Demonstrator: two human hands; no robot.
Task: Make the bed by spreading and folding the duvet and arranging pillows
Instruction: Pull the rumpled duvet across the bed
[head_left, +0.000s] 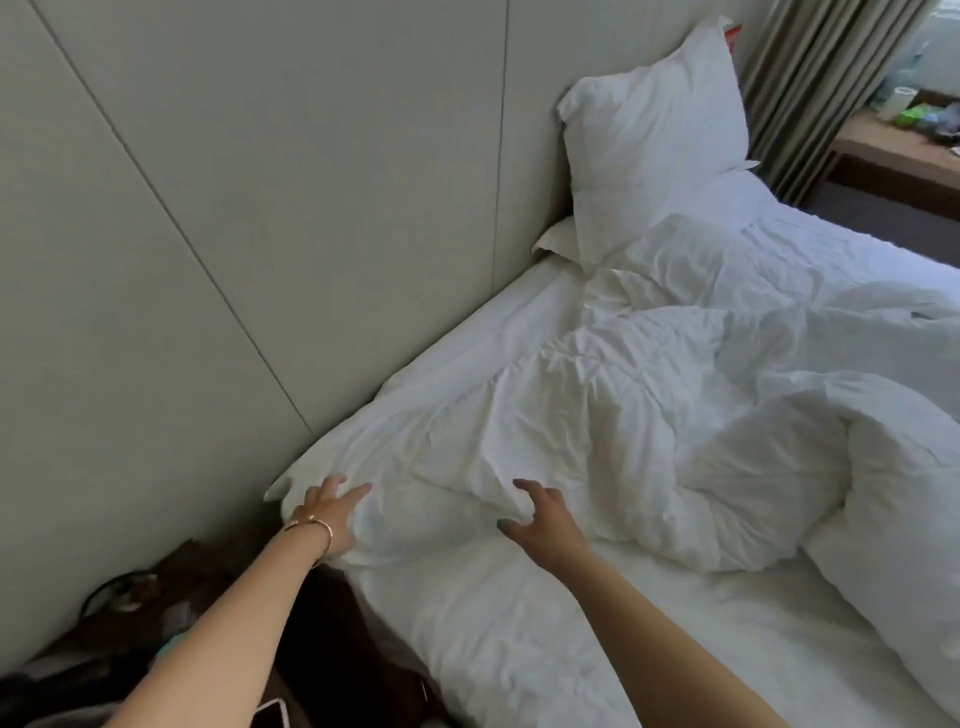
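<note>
Spreading over the duvet's (597, 415) near crumpled edge, the left hand (332, 512) presses with splayed fingers and the right hand (540, 514) hovers half-curled, gripping nothing; soft, light, bulky, it seems best gathered at this edge, pillow (654, 150) upright beyond.

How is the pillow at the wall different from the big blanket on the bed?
The pillow stands up, leaning on the wall panel; the duvet lies down, bunched in heaps. The pillow looks fairly smooth and keeps its shape; the duvet is full of wrinkles. Nobody touches the pillow, but the left hand and right hand are on the duvet's near edge. Both are white.
</note>
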